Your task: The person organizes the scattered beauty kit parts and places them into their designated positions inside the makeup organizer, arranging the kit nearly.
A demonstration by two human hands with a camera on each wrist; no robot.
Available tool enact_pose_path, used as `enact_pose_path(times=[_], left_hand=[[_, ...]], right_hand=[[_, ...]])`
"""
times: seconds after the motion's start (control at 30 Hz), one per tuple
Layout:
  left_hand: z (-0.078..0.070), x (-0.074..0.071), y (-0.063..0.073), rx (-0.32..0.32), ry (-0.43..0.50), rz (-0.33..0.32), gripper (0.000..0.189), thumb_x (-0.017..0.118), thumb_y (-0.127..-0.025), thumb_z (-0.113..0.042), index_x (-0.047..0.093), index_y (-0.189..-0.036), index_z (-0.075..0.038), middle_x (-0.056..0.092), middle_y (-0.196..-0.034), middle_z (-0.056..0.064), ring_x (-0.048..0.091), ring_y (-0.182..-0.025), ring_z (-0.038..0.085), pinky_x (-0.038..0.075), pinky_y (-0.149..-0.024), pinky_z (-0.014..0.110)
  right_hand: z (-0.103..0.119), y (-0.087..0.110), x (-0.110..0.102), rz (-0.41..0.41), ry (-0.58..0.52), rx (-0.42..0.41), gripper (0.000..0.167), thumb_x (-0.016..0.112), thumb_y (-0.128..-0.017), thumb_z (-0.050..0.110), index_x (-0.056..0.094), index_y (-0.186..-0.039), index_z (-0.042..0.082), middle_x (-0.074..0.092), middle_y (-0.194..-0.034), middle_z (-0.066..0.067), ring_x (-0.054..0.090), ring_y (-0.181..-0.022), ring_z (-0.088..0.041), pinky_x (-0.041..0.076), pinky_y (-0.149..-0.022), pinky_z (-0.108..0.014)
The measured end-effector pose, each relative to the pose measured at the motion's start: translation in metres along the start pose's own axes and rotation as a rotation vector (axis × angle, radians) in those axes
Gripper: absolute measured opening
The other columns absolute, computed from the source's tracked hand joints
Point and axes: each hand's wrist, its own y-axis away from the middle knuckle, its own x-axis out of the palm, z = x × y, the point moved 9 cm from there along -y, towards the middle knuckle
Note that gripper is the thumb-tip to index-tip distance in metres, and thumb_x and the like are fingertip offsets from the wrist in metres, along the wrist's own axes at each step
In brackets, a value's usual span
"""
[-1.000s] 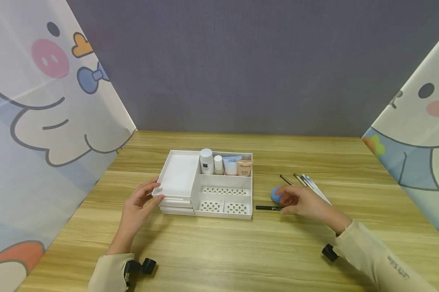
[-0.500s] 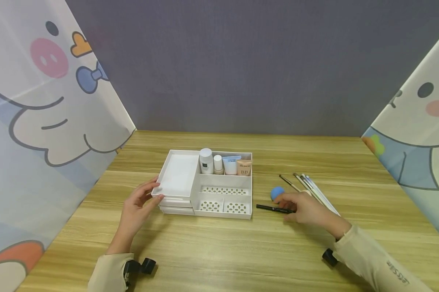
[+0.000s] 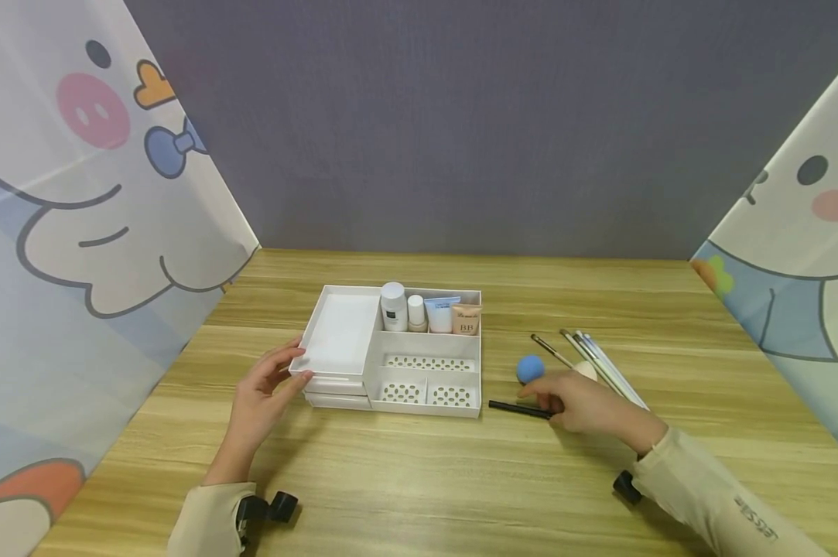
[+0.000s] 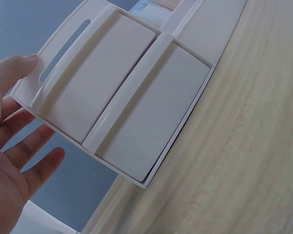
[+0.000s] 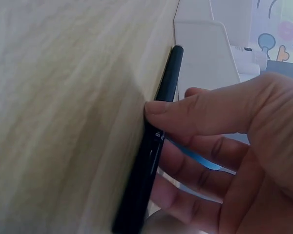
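Note:
A white desktop organizer [image 3: 429,414] stands on the table, with a flat top tray, two drawers [image 4: 146,112] and open compartments. My left hand [image 3: 268,383] holds its front left corner, thumb on the front face and fingers along the side. In its back compartments stand a white bottle [image 3: 394,309], a small white-capped bottle [image 3: 416,313], a blue-white tube [image 3: 441,316] and a BB cream tube [image 3: 466,319]. To the right, my right hand [image 3: 586,402] pinches a slim black pen [image 5: 149,156] between thumb and fingers, low over the table. The pen's tip points toward the organizer.
Just beyond the right hand sit a blue ball-like sponge [image 3: 530,369] and a cream round object [image 3: 586,370], partly hidden. Several makeup brushes [image 3: 603,363] lie behind that hand. A grey panel [image 3: 460,131] closes off the back, with cartoon-printed cloths [image 3: 112,232] at both sides.
The right hand has taken hold of the black pen and drawn it slightly nearer, turning it a little. More of the blue sponge now shows. The left hand has stayed put.

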Motion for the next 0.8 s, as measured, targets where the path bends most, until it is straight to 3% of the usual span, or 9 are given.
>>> enact_pose_path(times=[0.4,0.8], left_hand=[[-0.0002,0.0007,-0.0008,-0.007,0.000,0.002,0.033,0.069,-0.082,0.019,0.065,-0.114,0.010,0.057,-0.132,0.028,0.060,-0.111,0.002,0.050,-0.090,0.015],[0.0006,0.0010,-0.0012,-0.005,0.000,0.005,0.033,0.069,-0.082,0.020,0.065,-0.113,0.010,0.057,-0.132,0.029,0.059,-0.111,0.002,0.050,-0.091,0.015]], right_hand=[[0.0059,-0.0021,0.0004,0.095,-0.059,0.003,0.058,0.059,-0.070,-0.024,0.069,-0.121,0.001,0.051,-0.076,0.007,0.039,-0.063,-0.002,0.035,-0.055,-0.020],[0.0021,-0.0030,-0.0002,0.160,-0.177,0.014,0.059,0.062,-0.069,-0.020,0.067,-0.124,0.002,0.057,-0.083,0.006,0.045,-0.067,-0.003,0.040,-0.056,-0.020]])
